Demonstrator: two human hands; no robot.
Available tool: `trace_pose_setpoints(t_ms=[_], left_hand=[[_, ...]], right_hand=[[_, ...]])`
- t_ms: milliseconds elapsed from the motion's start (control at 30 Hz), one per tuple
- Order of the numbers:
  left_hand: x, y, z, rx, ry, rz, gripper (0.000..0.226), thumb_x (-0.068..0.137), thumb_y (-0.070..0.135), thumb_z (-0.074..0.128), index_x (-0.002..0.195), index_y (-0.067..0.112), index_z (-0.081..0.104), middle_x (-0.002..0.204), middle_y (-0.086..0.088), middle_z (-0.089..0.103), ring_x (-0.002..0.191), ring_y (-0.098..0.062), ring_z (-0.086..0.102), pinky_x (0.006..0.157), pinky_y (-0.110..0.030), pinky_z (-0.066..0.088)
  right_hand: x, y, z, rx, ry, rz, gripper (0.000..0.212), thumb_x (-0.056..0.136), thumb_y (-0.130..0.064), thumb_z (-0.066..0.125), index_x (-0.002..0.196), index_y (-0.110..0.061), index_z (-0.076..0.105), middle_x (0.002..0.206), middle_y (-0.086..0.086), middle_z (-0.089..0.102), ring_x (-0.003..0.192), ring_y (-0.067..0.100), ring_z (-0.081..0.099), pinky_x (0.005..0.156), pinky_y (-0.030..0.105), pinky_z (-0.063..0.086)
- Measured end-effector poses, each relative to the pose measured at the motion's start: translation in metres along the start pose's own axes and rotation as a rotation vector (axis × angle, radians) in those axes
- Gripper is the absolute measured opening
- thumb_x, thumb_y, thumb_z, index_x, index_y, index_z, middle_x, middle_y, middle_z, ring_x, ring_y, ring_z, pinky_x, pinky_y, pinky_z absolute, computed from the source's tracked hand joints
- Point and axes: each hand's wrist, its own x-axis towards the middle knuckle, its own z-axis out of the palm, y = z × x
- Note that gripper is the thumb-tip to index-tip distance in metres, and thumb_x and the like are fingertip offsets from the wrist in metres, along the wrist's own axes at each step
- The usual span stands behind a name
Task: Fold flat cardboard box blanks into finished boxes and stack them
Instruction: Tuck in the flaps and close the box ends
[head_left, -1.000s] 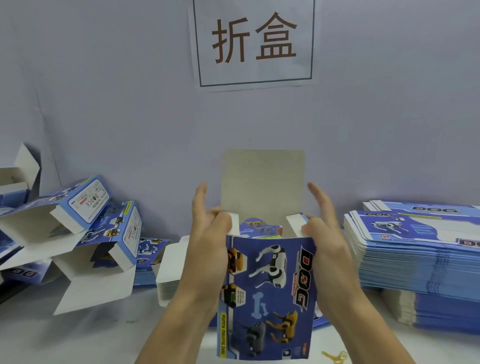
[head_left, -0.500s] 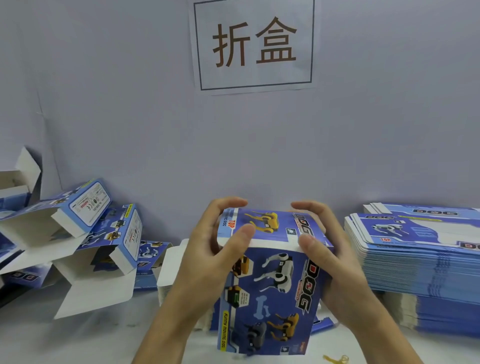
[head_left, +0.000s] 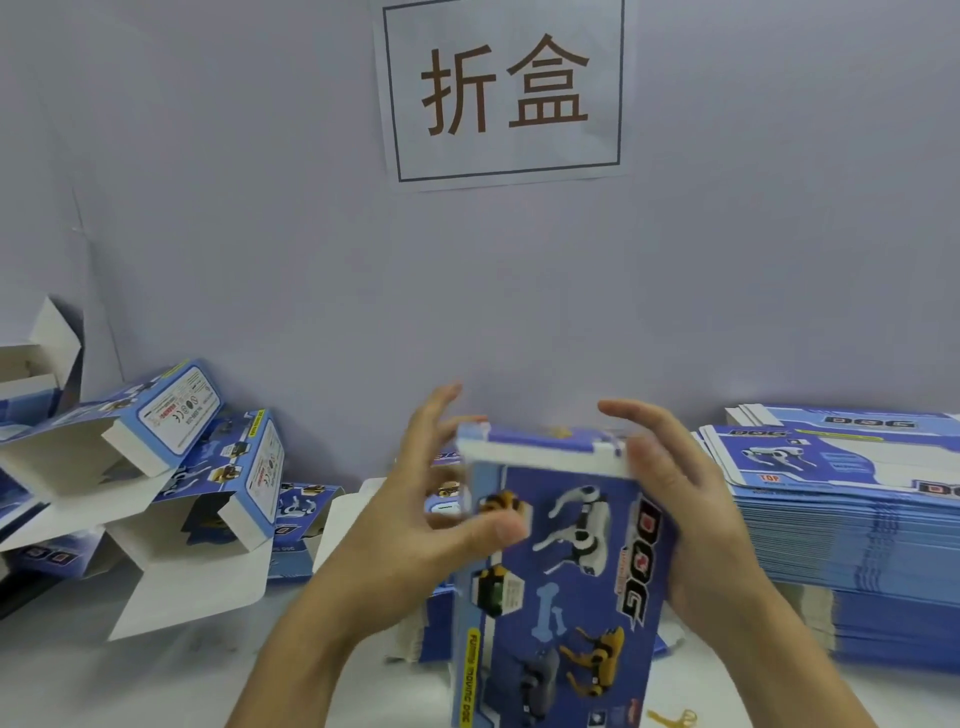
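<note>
— Our right hand (head_left: 691, 514) grips the box (head_left: 566, 571) at its upper right corner; our left hand (head_left: 415, 525) touches its left edge, thumb on the front, fingers spread.

— At nine o'clock lie folded boxes (head_left: 171, 467); at three o'clock, the stack of flat blanks (head_left: 852, 525), partly cut off.

— The top edge is blurred. Half a second ago both hands pressed the lid.

A white paper sign (head_left: 503, 91) with two brown Chinese characters inside a dark frame is fixed to the grey wall (head_left: 779, 234). A small yellow object (head_left: 670, 719) lies on the white bench (head_left: 78, 686) at the lower edge; its type cannot be determined.
</note>
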Motion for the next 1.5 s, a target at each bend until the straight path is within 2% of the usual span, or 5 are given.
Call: trace_pose_setpoints(t_ms=[167, 400, 733, 1300, 1500], left_hand=[[-0.008, 0.002, -0.011, 0.190, -0.405, -0.341, 0.065, 0.054, 0.061, 0.082, 0.114, 0.059, 0.058, 0.109, 0.024, 0.069, 0.103, 0.001, 0.067, 0.088, -0.021, 0.056], [-0.002, -0.009, -0.072, -0.363, 0.588, 0.101, 0.104, 0.031, 0.081, 0.083, 0.114, 0.025, 0.052, 0.111, 0.008, 0.060, 0.101, -0.013, 0.059, 0.087, -0.027, 0.048], [0.007, -0.060, -0.007, 0.986, 0.035, -0.385, 0.071, 0.088, 0.058, 0.063, 0.151, 0.036, 0.039, 0.153, 0.007, 0.042, 0.133, -0.015, 0.041, 0.104, -0.031, 0.038], [0.009, -0.011, -0.002, 1.052, 0.369, 0.050, 0.038, 0.104, 0.046, 0.034, 0.114, 0.034, 0.069, 0.088, 0.005, 0.073, 0.079, -0.021, 0.066, 0.069, -0.039, 0.054], [0.006, 0.005, 0.037, 0.643, -0.181, 0.037, 0.041, 0.088, 0.067, 0.051, 0.117, 0.041, 0.064, 0.112, 0.018, 0.069, 0.102, 0.002, 0.059, 0.089, -0.032, 0.053]], right_hand=[[0.002, -0.005, -0.027, 0.295, 0.225, 0.251, 0.061, 0.091, -0.070, 0.042, 0.114, -0.021, 0.070, 0.110, 0.008, 0.075, 0.084, 0.029, 0.075, 0.061, 0.036, 0.060], [0.009, 0.009, -0.037, 0.127, 0.223, 0.288, 0.050, 0.091, -0.066, 0.039, 0.121, -0.040, 0.070, 0.120, 0.011, 0.071, 0.116, 0.033, 0.063, 0.087, 0.050, 0.044], [0.010, 0.033, -0.013, -0.512, 0.129, 0.322, 0.017, 0.100, -0.027, 0.057, 0.106, -0.037, 0.069, 0.102, -0.002, 0.071, 0.091, 0.015, 0.067, 0.073, 0.031, 0.050], [0.010, 0.033, 0.012, -0.164, 0.102, 0.270, 0.046, 0.079, -0.055, 0.063, 0.111, -0.023, 0.060, 0.091, 0.004, 0.077, 0.084, 0.022, 0.076, 0.069, 0.036, 0.063], [0.014, 0.032, 0.018, -0.048, 0.418, 0.145, 0.015, 0.104, -0.012, 0.050, 0.099, -0.021, 0.061, 0.098, 0.005, 0.075, 0.088, 0.021, 0.074, 0.072, 0.040, 0.061]])
